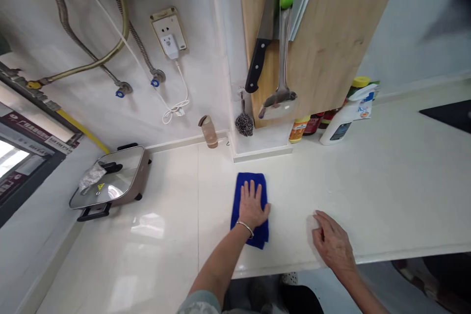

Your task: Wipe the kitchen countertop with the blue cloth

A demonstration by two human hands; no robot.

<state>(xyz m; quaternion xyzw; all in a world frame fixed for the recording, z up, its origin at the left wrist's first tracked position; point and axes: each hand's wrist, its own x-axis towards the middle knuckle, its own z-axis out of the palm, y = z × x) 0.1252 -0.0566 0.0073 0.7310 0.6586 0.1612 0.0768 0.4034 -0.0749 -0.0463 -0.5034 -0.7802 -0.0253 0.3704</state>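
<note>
My left hand point(253, 210) lies flat with spread fingers on a folded blue cloth point(257, 242), pressing it against the white countertop point(287, 191). A bracelet circles that wrist. To the right, my right hand point(333, 243) is over the counter near its front edge. Its fingers are loosely bent, a gap shows by the thumb, and I see nothing held in it. The cloth reaches out beyond the fingertips and below the palm.
An electric pan point(138, 171) with a glass lid stands at left. By the wall are a brown bottle point(209, 132), a hanging steel scourer point(244, 123), a white spray bottle point(340, 125) and an orange bottle point(299, 130). A knife point(256, 66) and ladle point(282, 59) hang before a wooden board point(331, 34).
</note>
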